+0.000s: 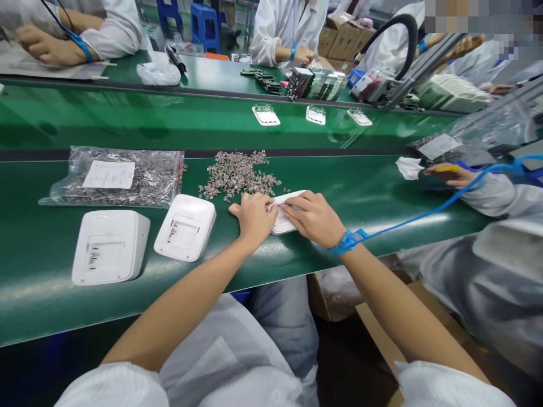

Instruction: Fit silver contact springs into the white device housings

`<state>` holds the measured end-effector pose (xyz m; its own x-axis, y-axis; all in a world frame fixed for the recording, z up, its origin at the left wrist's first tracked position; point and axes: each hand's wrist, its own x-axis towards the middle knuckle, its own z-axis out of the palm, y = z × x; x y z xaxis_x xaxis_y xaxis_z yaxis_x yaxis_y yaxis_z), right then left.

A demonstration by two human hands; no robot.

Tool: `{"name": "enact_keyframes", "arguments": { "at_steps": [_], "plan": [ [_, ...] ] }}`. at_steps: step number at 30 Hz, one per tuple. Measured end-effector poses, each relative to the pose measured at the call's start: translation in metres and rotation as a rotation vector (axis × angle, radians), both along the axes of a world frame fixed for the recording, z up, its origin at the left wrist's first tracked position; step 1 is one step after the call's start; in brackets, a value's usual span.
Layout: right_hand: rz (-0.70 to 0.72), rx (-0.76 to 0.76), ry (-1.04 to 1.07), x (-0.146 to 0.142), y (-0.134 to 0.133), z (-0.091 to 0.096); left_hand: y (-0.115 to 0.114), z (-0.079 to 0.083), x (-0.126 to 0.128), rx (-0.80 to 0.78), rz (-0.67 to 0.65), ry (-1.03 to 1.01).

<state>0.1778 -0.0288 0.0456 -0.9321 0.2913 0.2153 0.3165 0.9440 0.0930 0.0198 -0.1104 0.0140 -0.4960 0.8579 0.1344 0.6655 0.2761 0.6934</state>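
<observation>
A white plastic housing (285,227) lies on the green bench, partly covered by both hands. My left hand (255,216) bends over its left end with fingers curled together; what is pinched there is too small to name. From the right, my right hand (316,219) reaches over the same housing, fingers pressed together on its upper face and their tips near the left fingertips. Just behind the hands spreads a heap of small metal clips (240,174). To the left rest two more white housings, one nearer the hands (185,227) and one thicker (110,247), each with metal contacts in its recess.
A labelled clear bag (119,176) of metal parts lies at the left. Behind runs a green conveyor (169,121) carrying several white pieces with circuit boards. A blue wrist-strap cord (424,213) stretches right. A co-worker's hand (453,175) is at the right; others sit opposite.
</observation>
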Motion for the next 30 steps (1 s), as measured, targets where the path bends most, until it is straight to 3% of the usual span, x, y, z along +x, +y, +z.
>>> {"name": "enact_keyframes", "arguments": {
  "at_steps": [8, 19, 30],
  "plan": [
    [0.049, -0.018, -0.047, -0.005, 0.002, 0.004, 0.000, 0.002, 0.004, -0.022, 0.025, 0.047],
    [0.081, 0.131, -0.061, -0.005, -0.010, 0.001, -0.002, -0.001, 0.008, -0.015, 0.022, 0.146],
    [0.068, 0.080, -0.090, -0.009, -0.007, 0.004, -0.006, 0.004, 0.009, -0.031, -0.030, 0.263]
  ]
}}
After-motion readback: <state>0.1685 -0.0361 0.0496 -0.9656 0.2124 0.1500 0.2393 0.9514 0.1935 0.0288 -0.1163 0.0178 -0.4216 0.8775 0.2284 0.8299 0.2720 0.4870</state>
